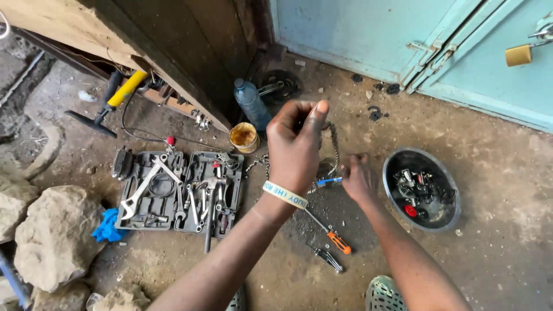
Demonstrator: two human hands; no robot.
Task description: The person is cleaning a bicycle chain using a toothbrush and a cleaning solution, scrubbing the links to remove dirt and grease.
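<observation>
Your left hand [295,144] pinches the chain [334,141] up high, and it hangs almost straight down to your right hand [358,179], just below and right, closed around a blue-handled tool [328,181] held at the chain's low end.

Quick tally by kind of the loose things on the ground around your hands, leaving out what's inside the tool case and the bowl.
Bottle: 1
Tin: 1
Metal bowl: 1
Open tool case: 1
Orange-handled screwdriver: 1
Yellow pump: 1
Blue rag: 1
Chain, held up by both hands: 1
Total: 8
</observation>
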